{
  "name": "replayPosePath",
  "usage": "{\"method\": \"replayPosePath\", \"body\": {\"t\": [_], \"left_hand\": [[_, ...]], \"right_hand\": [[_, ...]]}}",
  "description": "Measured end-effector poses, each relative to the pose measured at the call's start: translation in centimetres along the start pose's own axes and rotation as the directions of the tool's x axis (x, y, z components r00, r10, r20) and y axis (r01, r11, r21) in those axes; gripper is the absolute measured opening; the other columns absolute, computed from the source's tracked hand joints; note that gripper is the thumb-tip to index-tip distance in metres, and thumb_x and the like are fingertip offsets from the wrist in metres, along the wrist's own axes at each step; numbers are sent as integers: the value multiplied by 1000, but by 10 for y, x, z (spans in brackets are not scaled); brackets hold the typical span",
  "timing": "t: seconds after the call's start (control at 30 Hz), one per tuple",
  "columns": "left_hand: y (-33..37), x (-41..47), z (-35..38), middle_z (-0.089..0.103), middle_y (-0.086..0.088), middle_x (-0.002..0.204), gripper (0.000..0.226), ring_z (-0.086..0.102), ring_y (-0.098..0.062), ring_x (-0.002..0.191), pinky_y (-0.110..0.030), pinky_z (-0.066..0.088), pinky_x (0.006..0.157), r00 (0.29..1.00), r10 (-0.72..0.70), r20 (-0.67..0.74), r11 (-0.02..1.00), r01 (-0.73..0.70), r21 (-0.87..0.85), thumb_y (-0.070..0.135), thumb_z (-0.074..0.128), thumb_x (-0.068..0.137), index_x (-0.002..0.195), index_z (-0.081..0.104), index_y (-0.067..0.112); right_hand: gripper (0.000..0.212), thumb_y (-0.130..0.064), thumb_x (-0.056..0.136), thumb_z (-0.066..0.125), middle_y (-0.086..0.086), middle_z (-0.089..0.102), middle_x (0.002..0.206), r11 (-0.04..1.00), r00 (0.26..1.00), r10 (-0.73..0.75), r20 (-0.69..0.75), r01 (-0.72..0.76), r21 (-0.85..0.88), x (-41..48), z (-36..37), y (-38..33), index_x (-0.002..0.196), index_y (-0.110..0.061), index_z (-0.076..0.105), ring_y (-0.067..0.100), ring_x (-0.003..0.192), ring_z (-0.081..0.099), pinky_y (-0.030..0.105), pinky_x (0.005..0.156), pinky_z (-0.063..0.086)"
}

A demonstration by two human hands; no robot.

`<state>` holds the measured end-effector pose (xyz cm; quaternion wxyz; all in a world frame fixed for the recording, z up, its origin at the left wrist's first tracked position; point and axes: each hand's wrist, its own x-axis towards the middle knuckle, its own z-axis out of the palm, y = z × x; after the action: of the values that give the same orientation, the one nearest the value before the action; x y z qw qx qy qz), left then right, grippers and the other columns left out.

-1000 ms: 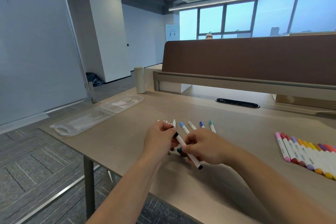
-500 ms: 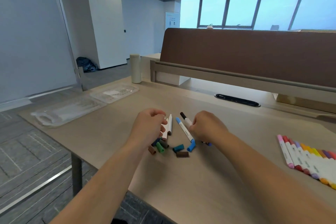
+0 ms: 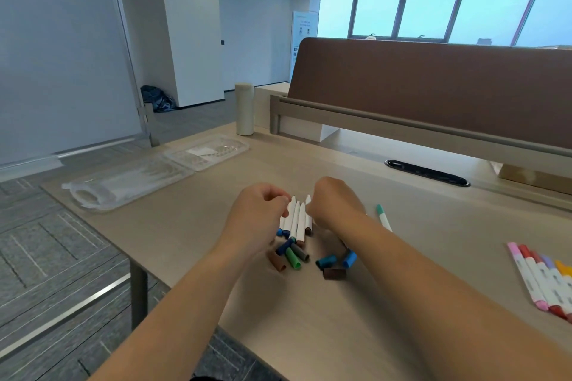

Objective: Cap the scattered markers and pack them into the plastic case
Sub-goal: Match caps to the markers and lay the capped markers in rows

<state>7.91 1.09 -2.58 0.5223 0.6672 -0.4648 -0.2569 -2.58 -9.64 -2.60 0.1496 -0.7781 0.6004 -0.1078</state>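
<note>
Both hands have closed in since half a second ago, and the black-tipped pen that my right hand held up is no longer apart from the rest. My left hand (image 3: 258, 219) has its fingers curled onto the upper ends of the white markers (image 3: 295, 221), which lie side by side on the desk (image 3: 387, 303) between my hands. My right hand (image 3: 337, 204) is balled against the bunch's right side with its back to me. Its fingertips are hidden, so I cannot tell whether it grips anything.

The clear plastic case (image 3: 123, 182) lies open near the desk's left edge, well apart from my hands. Ribbed slots show in its nearer half and a white slip (image 3: 199, 150) in the farther half.

Loose caps (image 3: 292, 258) in brown, green, grey, teal and blue are scattered just below the bunch, some touching its lower ends. A teal-tipped marker (image 3: 383, 217) lies uncapped just beside my right forearm. A row of capped markers (image 3: 538, 278) in pink, red, purple and orange sits at the right edge.

A beige tumbler (image 3: 244, 108) stands beyond the case. A black cable grommet (image 3: 427, 172) is set into the desk in front of the brown divider (image 3: 433, 83).
</note>
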Motion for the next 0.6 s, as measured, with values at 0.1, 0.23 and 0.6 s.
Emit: {"method": "replayPosePath", "body": {"t": [0.1,0.23,0.6], "left_hand": [[-7,1,-4,66,0,76,15,51,-12,57,-28,43,58,1000,-1,10,1000,1,14,19,55,94,89,69,21],[-14,1,-5,67,0,76,15,51,-10,58,-27,43,63,1000,-8,26,999,7,31,21,56,94,88,70,19],[-12,-12,4,70,1,77,13,60,-11,66,-23,45,59,994,74,81,987,-85,140,16,60,89,84,72,18]], "right_hand": [[21,-11,92,62,3,52,74,1000,1000,15,10,-15,-23,3,2,-8,73,-13,53,14,63,48,25,62,39],[20,-8,89,64,4,51,74,997,997,40,69,-36,-67,-2,3,-13,73,-12,53,17,67,50,27,65,41],[19,-14,90,62,5,51,73,1000,994,10,112,-9,-8,-23,-12,0,74,-11,54,18,67,52,25,61,42]]}}
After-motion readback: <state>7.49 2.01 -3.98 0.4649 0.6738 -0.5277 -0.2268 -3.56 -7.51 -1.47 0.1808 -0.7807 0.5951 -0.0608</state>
